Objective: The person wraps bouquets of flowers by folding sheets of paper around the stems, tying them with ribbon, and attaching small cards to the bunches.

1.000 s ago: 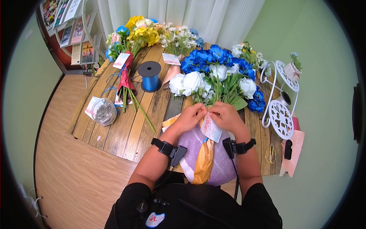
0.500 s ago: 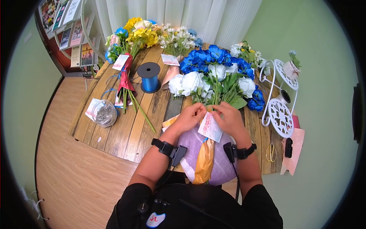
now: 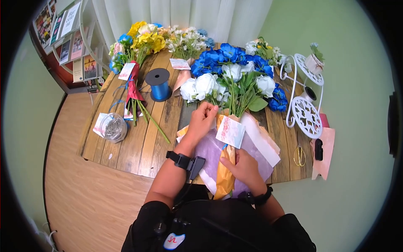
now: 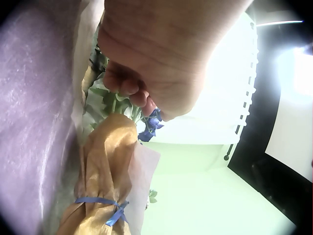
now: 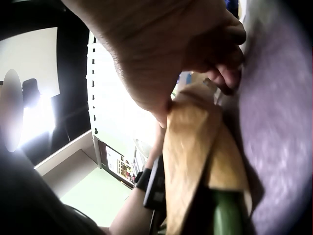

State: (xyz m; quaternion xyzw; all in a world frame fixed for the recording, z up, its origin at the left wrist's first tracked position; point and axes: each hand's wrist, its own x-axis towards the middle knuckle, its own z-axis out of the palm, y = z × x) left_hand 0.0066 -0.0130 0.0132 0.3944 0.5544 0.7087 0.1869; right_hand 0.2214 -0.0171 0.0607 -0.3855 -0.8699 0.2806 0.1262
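Note:
A bouquet of blue flowers [image 3: 232, 53] and white roses [image 3: 205, 85] lies with its blooms away from me. Gold paper [image 3: 225, 178] wraps its stems, tied by a narrow blue ribbon [image 4: 100, 200]. A printed card [image 3: 230, 131] lies on the wrap, above the tie. My right hand [image 3: 245, 168] grips the wrapped stems below the card, thumb over the paper and fingers curled at its side. My left hand [image 3: 202, 122] hovers just left of the wrap's upper end, fingers loosely curled, nothing visible in them. Lilac paper [image 3: 205, 155] spreads beneath the bouquet.
Left on the table stand a blue ribbon spool [image 3: 158, 86], a red-wrapped bouquet [image 3: 133, 82] and a jar of pins [image 3: 113, 128]. Daisies [image 3: 184, 42] lie at the back. At right are a white metal stand [image 3: 308, 117] and gold-handled scissors [image 3: 299, 156].
Both hands were together at the card's top edge. The right hand has come down to the wrapped stems and grips them; the left has moved slightly up, away from the card, which now shows fully.

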